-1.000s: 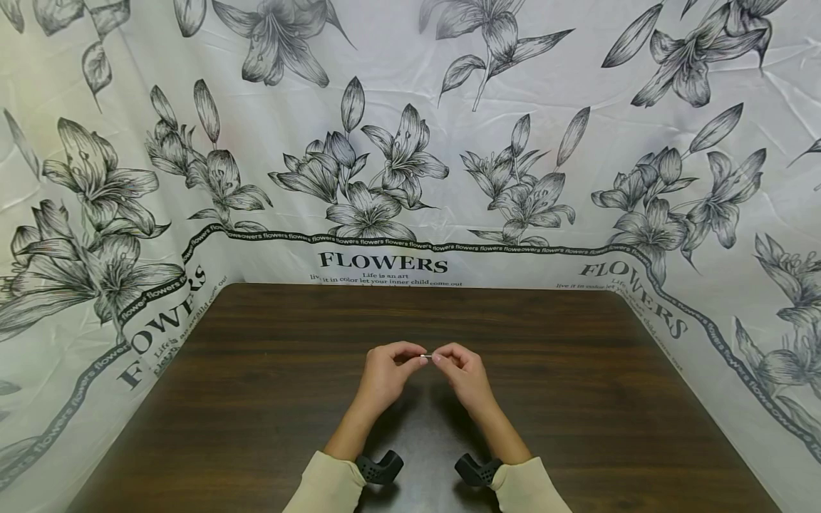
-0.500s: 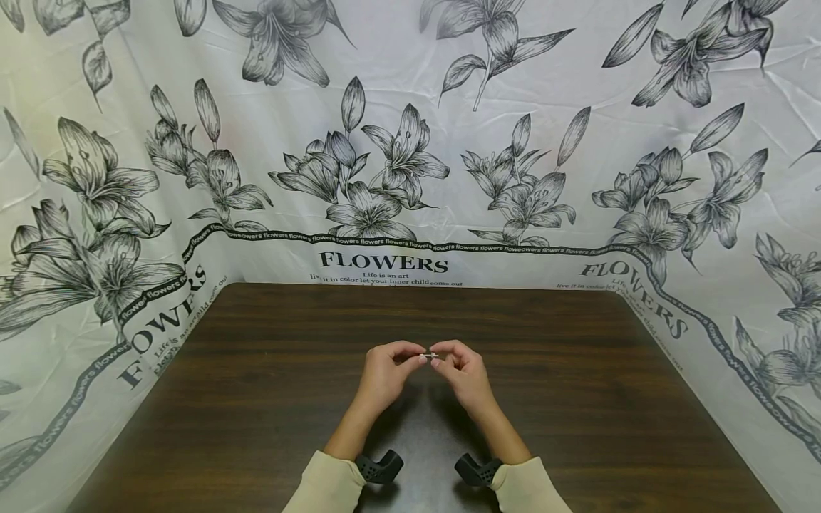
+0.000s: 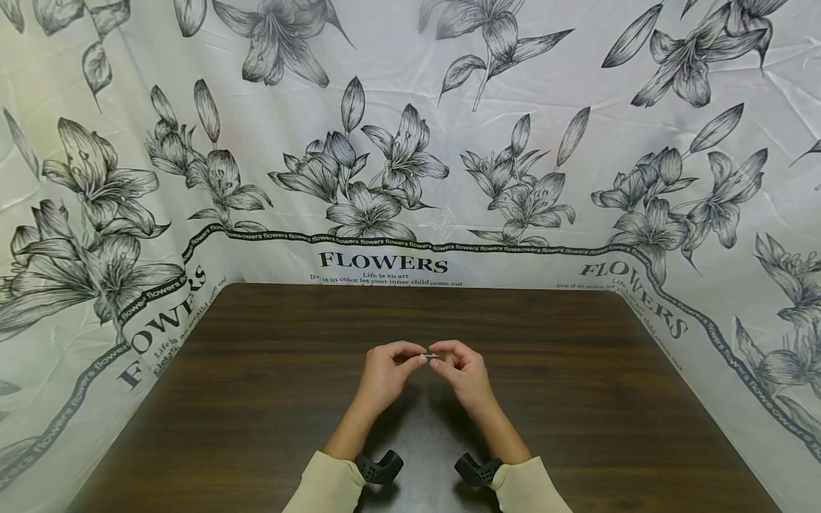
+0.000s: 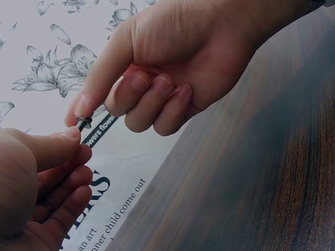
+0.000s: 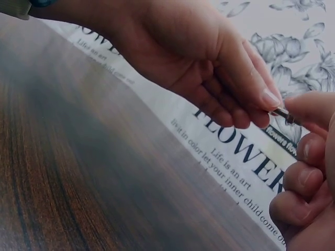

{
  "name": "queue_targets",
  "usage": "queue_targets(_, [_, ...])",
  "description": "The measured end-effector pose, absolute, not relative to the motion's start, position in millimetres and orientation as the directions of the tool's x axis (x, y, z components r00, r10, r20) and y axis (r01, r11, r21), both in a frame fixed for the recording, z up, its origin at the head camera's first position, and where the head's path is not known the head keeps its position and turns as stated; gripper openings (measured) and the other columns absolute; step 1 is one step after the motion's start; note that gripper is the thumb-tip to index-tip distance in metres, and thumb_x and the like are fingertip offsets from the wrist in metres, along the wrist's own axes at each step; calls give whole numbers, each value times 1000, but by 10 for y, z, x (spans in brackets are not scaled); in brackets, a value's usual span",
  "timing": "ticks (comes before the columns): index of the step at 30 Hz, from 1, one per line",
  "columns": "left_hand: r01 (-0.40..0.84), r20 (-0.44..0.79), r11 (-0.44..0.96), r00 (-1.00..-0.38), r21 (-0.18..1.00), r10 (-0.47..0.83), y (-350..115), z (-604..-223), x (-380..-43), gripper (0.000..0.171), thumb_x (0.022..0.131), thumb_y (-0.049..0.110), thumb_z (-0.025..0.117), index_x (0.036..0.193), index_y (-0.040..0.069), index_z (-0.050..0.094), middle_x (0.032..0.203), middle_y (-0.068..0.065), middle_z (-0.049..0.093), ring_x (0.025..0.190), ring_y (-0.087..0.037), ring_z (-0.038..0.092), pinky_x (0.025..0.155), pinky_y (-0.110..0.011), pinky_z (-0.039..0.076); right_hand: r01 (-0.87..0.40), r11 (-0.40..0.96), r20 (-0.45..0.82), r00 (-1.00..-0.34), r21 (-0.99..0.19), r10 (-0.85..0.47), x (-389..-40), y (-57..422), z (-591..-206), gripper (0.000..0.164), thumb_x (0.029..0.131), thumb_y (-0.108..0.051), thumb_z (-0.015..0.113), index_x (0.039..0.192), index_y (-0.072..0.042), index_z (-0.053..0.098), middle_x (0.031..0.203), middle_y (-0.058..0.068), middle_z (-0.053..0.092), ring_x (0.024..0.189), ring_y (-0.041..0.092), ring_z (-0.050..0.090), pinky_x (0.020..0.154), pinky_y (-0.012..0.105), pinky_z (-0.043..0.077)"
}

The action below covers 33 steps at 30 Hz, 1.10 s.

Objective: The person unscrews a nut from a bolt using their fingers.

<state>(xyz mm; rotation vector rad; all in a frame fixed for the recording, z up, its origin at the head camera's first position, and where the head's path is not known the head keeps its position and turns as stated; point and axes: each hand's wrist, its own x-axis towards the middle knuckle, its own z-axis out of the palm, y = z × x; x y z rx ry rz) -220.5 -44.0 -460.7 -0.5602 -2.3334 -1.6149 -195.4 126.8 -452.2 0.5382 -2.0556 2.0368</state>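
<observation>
Both hands meet a little above the middle of the dark wooden table (image 3: 256, 399). Between them is a small metal screw (image 3: 430, 355) with a nut-like piece on it. My left hand (image 3: 415, 357) pinches one end between thumb and forefinger. My right hand (image 3: 441, 358) pinches the other end, its remaining fingers curled under. In the left wrist view the screw (image 4: 84, 123) shows its threaded tip between the two hands' fingertips. The right wrist view has the screw (image 5: 285, 115) as a thin dark pin between them.
A white cloth printed with grey lilies and the word FLOWERS (image 3: 383, 262) walls the table on the left, back and right. Two black wrist mounts (image 3: 380, 467) sit at the cream sleeves (image 3: 327, 488) near the front edge.
The right hand's fingertips have shifted slightly on the screw, and a small nut-like piece now shows between the hands. Both hands stay in the same spot.
</observation>
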Motion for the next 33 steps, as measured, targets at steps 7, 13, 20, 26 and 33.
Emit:
queue_targets(7, [436,401,317,-900,842,173,-443,-4612,-2199,7,83,11,78,89,14,76,81,8,71,74,-9,65,67,-27,53,-314,62,308,-948,-948,-86,-1950,1263,-4517,15,93,-5,64,101,8,67,57,-5,40,48,4,34,48,20,29])
queue_targets(13, [430,392,320,-903,845,178,-442,-4602,-2191,7,83,13,78,90,14,76,82,8,70,75,-9,65,69,-27,53,-233,99,227,-972,-967,-68,-1945,1262,-4493,20,96,-9,62,92,10,66,56,-5,42,50,5,37,49,20,30])
queue_targets(20, [437,393,315,-898,842,196,-424,-4598,-2189,7,83,12,78,90,10,76,82,7,71,75,-9,66,70,-28,54,-187,99,179,-980,-977,-85,-1937,1273,-4480,30,99,-13,57,84,13,62,52,-4,39,48,6,35,47,21,29])
queue_targets(26, [441,393,320,-896,839,205,-417,-4608,-2192,7,83,12,78,90,10,76,81,8,71,75,-8,65,68,-27,53,-182,81,174,-980,-980,-102,-1940,1283,-4481,32,99,-12,57,87,17,60,53,-4,40,48,6,34,48,21,29])
queue_targets(33, [440,397,326,-897,837,194,-430,-4604,-2189,6,83,11,78,88,13,76,81,8,71,74,-8,65,67,-27,53,-212,71,205,-974,-975,-96,-1943,1275,-4490,23,96,-7,60,87,14,62,56,-4,41,50,6,37,49,21,31])
